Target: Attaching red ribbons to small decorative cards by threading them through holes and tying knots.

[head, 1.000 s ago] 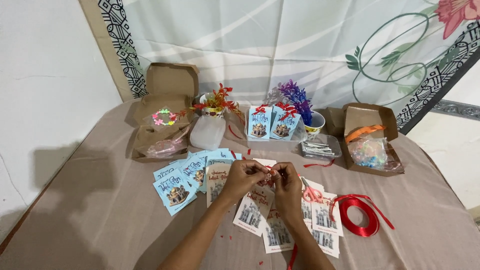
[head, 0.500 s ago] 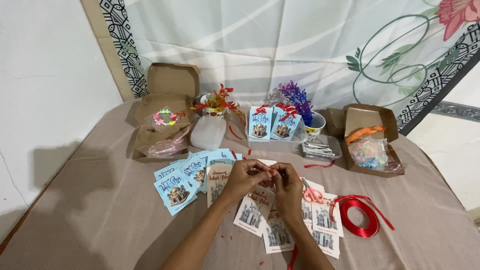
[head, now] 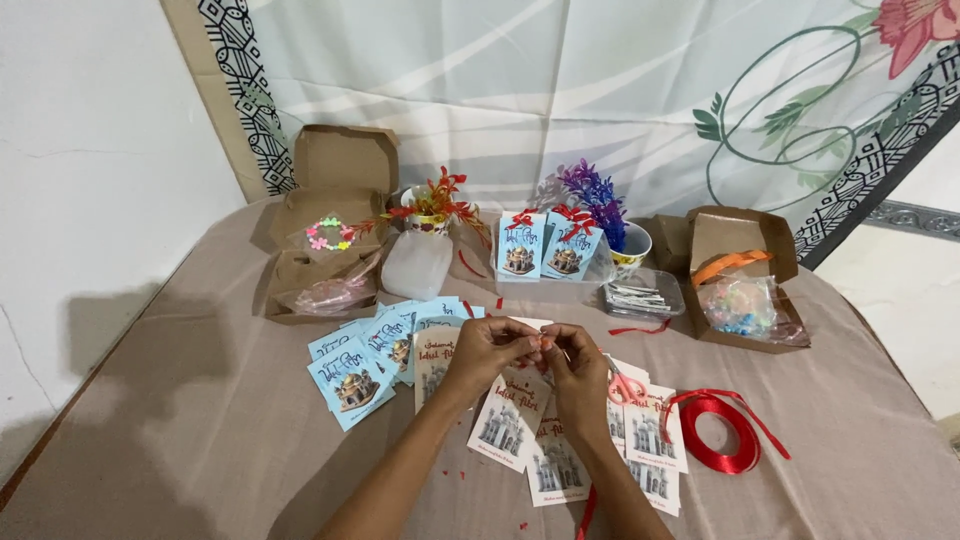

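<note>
We pinch a small red ribbon piece [head: 543, 343] between left hand [head: 490, 350] and right hand [head: 580, 368] fingers; we judge a slackened pinch could drop it among the cards [head: 505, 425].

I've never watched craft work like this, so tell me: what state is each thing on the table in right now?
left hand: pinching something small, too tiny to identify
right hand: fingertips meeting the left hand's
left cardboard box: lid open
right cardboard box: lid open, a filled plastic bag inside
red ribbon: loosely coiled, one end trailing
blue cards: fanned out flat
two blue cards with red bows: standing upright
white cards: lying flat, overlapping
</note>
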